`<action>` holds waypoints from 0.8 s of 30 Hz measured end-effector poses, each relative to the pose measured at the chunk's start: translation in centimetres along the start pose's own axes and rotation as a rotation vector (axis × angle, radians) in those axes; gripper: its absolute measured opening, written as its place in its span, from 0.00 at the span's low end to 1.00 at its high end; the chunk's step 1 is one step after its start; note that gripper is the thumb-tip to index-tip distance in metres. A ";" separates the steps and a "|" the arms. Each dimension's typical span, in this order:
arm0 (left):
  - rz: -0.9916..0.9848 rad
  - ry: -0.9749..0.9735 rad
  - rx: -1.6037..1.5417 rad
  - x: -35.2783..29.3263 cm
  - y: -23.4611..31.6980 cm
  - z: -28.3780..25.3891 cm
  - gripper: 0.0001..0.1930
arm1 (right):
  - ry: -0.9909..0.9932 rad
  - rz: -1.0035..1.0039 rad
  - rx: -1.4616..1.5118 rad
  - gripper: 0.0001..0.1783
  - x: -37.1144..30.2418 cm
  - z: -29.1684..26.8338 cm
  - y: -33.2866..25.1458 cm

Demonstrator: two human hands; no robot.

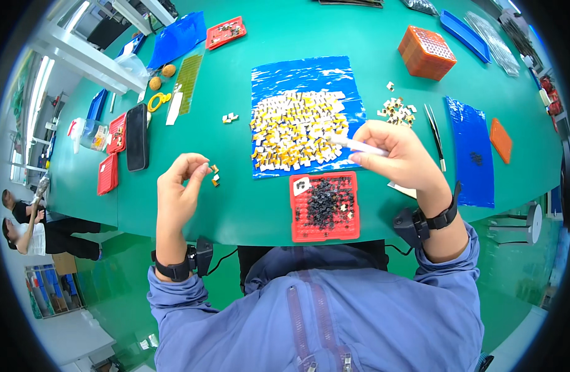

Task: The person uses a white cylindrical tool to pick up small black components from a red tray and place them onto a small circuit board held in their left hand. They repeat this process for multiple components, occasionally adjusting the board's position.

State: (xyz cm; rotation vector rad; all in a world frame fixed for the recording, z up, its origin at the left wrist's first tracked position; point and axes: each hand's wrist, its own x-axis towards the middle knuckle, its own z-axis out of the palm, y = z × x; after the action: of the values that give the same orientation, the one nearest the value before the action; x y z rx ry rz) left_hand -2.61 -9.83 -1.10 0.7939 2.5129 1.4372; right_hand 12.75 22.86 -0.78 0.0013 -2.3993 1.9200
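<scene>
My right hand [399, 152] grips a white pen-shaped tool [366, 148], its tip pointing left over a heap of small white-and-yellow pieces [297, 130] on a blue sheet [303, 71]. My left hand [182, 189] is pinched, thumb to forefinger, low over the green table; whatever is between the fingertips is too small to make out. Right beside those fingertips lie a few small white-and-yellow pieces [215, 176]. Between my hands, close to my body, a red perforated tray [301, 232] carries a pile of small black parts [324, 201] and several pale pieces.
On the right are black tweezers [435, 133], a second blue sheet [474, 180], a stack of orange trays [424, 56] and a smaller heap of pieces [399, 113]. A black phone [136, 136], red trays [108, 173] and yellow scissors [158, 101] lie left.
</scene>
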 end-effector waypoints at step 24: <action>-0.201 -0.766 -1.354 1.7 4.3 10.7 0.05 | -0.221 -0.060 -0.027 0.13 -0.2 0.8 -0.6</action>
State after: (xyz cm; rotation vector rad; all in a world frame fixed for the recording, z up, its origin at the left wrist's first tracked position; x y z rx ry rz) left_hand 1.44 0.93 -3.03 0.5543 0.7115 1.7816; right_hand 12.96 21.91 -0.42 0.2958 -2.5270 1.9538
